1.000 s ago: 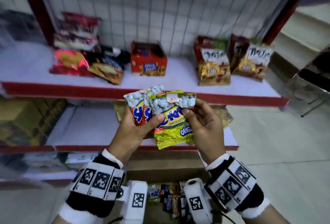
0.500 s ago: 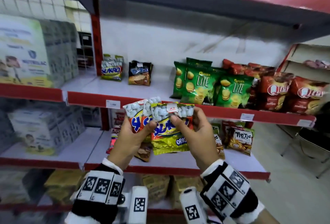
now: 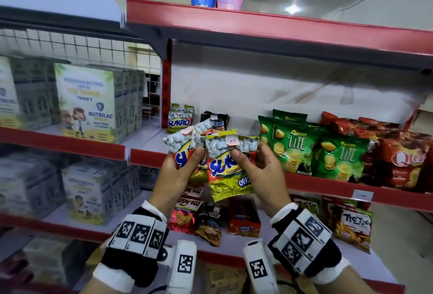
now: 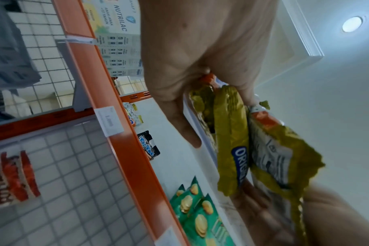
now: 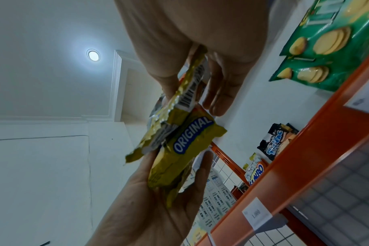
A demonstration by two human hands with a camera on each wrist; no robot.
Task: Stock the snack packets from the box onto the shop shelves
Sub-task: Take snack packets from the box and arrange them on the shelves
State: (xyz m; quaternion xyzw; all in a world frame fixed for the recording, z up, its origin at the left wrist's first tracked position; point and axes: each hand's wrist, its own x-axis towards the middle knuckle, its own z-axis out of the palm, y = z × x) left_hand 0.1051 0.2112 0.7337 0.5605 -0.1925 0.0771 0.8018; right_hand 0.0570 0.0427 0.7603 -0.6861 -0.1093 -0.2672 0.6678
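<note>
My left hand [image 3: 187,164] grips two or three yellow-and-orange Sukro nut packets [image 3: 181,146], thumb across their fronts. My right hand [image 3: 248,155] pinches the top of another Sukro packet [image 3: 225,171] that overlaps them. Both hands are raised in front of the red-edged middle shelf [image 3: 150,160], just below a Sukro packet standing on the shelf [image 3: 180,119]. In the left wrist view my left hand [image 4: 192,83] clasps the packets [image 4: 232,133] from above. The right wrist view has my right hand [image 5: 190,79] on the packet [image 5: 187,141]. The box is out of view.
A black snack packet [image 3: 214,121] stands beside the shelf's Sukro packet. Green Lite bags [image 3: 293,146] and red bags [image 3: 403,160] fill the right of that shelf. Nutrilac cartons [image 3: 86,99] sit in the left bay. More snacks [image 3: 243,216] lie on the shelf below.
The view has swung up from the box and low shelves to the middle shelf. Both hands rose with the Sukro packets; their grips are the same.
</note>
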